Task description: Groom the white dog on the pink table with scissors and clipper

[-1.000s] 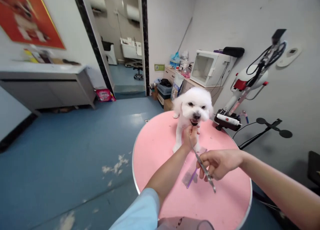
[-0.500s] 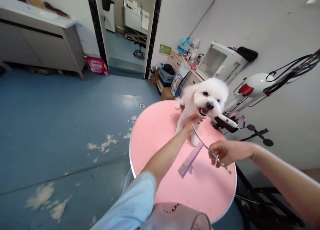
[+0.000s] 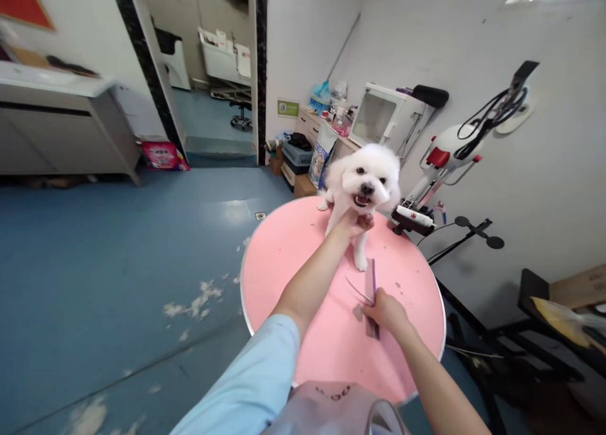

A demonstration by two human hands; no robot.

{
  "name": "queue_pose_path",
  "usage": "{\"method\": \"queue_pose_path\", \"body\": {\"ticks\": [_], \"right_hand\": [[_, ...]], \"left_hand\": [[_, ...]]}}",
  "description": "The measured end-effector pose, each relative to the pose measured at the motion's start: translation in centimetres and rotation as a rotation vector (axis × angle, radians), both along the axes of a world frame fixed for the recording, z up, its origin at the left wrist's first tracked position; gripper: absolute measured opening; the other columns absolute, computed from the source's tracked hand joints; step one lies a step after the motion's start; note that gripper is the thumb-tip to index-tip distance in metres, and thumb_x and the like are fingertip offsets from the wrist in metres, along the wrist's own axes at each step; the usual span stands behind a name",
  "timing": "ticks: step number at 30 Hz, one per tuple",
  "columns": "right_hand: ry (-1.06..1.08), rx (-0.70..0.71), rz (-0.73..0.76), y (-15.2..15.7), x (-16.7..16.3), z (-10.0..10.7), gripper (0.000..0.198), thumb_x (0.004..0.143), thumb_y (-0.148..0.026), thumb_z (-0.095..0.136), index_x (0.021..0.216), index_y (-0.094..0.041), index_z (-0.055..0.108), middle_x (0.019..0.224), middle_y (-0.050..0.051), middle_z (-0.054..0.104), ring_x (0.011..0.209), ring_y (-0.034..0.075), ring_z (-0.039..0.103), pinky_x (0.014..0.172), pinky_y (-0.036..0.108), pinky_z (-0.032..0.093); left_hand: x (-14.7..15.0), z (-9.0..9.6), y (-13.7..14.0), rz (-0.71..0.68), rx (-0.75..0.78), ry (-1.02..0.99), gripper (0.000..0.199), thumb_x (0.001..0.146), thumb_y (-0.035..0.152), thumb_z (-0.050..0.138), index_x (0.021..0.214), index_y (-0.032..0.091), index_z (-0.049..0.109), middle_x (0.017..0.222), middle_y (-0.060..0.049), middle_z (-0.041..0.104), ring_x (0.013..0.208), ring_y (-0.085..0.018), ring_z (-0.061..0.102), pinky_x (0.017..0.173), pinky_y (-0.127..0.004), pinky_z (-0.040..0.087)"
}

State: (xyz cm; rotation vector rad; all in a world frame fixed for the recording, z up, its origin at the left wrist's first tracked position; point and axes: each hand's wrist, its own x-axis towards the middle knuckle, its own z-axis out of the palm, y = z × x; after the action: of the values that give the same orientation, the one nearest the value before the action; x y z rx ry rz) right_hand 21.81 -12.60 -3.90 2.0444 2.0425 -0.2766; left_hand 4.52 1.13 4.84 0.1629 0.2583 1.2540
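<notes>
A fluffy white dog (image 3: 338, 179) sits on a round pink grooming table (image 3: 284, 258), facing me with its mouth open. Under its chin, my left hand (image 3: 354, 223) is closed with curled fingers against the fur. My right hand (image 3: 386, 309) is down at the table over a long comb (image 3: 370, 274) with a purple spine. Thin curved scissors (image 3: 358, 290) stick out from that hand toward the dog, and its fingers are closed around their handle. The hand covers part of the comb; whether it also grips the comb is hidden. A grey fur tuft (image 3: 358, 312) lies beside it.
A white and red dryer (image 3: 447, 148) on an arm stands behind the table at right, near a black stand (image 3: 473, 230). Drawers, a glass-fronted cabinet (image 3: 376, 114) and a pet carrier (image 3: 297, 154) line the back. Fur clumps (image 3: 201, 299) litter the blue floor.
My right hand has moved down and left with the scissors, from above the table onto the comb. The dog's head has turned more toward me; my left hand stays under its chin.
</notes>
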Motion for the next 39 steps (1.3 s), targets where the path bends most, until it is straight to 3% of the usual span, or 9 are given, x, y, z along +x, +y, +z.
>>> {"method": "queue_pose_path", "body": {"ticks": [5,9,16,18,21,26,29,33,39], "right_hand": [[0.232,0.102,-0.164,-2.2,5.0,-0.6,0.015,0.082,-0.027,0.049,0.087,-0.015,0.057,0.073,0.007,0.065,0.069,0.02,0.062,0.055,0.026,0.036],[0.643,0.527,-0.194,-6.5,6.5,0.6,0.025,0.089,-0.034,0.041,0.09,-0.016,0.058,0.061,0.0,0.057,0.057,0.018,0.055,0.052,0.026,0.039],[0.587,0.858,0.534,-9.6,0.9,6.9,0.015,0.088,-0.023,0.051,0.085,-0.017,0.065,0.057,0.0,0.054,0.054,0.013,0.048,0.065,0.029,0.038],[0.534,0.761,0.555,-9.4,-0.5,7.7,0.02,0.09,-0.022,0.047,0.078,-0.017,0.063,0.058,0.0,0.054,0.054,0.012,0.045,0.065,0.029,0.035],[0.713,0.306,0.515,-9.2,-0.8,7.4,0.028,0.091,-0.031,0.046,0.07,-0.018,0.058,0.057,-0.002,0.049,0.053,0.011,0.04,0.06,0.027,0.033],[1.449,-0.344,-0.019,-6.3,0.8,7.7,0.035,0.083,-0.05,0.057,0.088,-0.016,0.065,0.049,-0.01,0.025,0.042,0.007,0.02,0.053,0.026,0.039],[1.665,-0.468,-0.143,-4.8,0.8,9.4,0.032,0.084,-0.042,0.06,0.101,-0.016,0.068,0.049,-0.012,0.02,0.041,0.006,0.016,0.061,0.028,0.046],[1.661,-0.591,-0.03,-6.1,0.1,10.4,0.034,0.082,-0.041,0.066,0.103,-0.015,0.07,0.043,-0.011,0.025,0.041,0.006,0.023,0.066,0.03,0.048],[1.718,-0.451,-0.231,-5.5,-0.4,11.0,0.032,0.08,-0.041,0.066,0.1,-0.017,0.072,0.047,-0.011,0.023,0.04,0.004,0.018,0.062,0.026,0.048]], "left_hand": [[2.0,-1.8,-3.3,0.015,0.07,0.11,0.011,0.076,0.005,0.05,0.074,0.016,0.05,0.051,0.003,0.041,0.044,-0.008,0.036,0.048,-0.021,0.029],[3.2,-3.4,-6.9,0.048,0.179,0.231,0.023,0.066,0.015,0.068,0.072,0.018,0.046,0.051,0.006,0.041,0.042,-0.006,0.036,0.044,-0.021,0.027],[4.5,-4.8,-10.0,0.016,0.263,0.248,0.027,0.054,0.017,0.078,0.075,0.015,0.06,0.06,0.001,0.055,0.053,-0.009,0.047,0.05,-0.023,0.037],[4.3,-5.0,-9.8,-0.054,0.229,0.152,0.028,0.056,0.022,0.078,0.078,0.016,0.062,0.071,-0.002,0.062,0.064,-0.014,0.056,0.056,-0.025,0.044],[3.6,-5.0,-8.8,-0.178,0.255,-0.056,0.036,0.062,0.03,0.075,0.094,0.02,0.064,0.088,-0.004,0.067,0.077,-0.019,0.061,0.063,-0.028,0.048],[3.0,-5.4,-6.3,-0.187,0.214,-0.126,0.028,0.078,0.041,0.058,0.082,0.014,0.063,0.072,-0.006,0.065,0.068,-0.018,0.057,0.068,-0.033,0.046],[3.1,-5.1,-4.9,-0.154,0.18,-0.178,0.038,0.086,0.048,0.045,0.083,0.014,0.063,0.072,-0.008,0.064,0.07,-0.019,0.057,0.07,-0.034,0.046],[3.1,-4.1,-4.0,-0.186,0.19,-0.277,0.045,0.089,0.052,0.042,0.088,0.013,0.063,0.07,-0.007,0.06,0.064,-0.017,0.054,0.065,-0.031,0.045],[3.9,-3.9,-4.7,-0.185,0.12,-0.385,0.052,0.085,0.063,0.043,0.078,0.014,0.058,0.061,-0.003,0.048,0.057,-0.016,0.048,0.06,-0.029,0.043]]}}
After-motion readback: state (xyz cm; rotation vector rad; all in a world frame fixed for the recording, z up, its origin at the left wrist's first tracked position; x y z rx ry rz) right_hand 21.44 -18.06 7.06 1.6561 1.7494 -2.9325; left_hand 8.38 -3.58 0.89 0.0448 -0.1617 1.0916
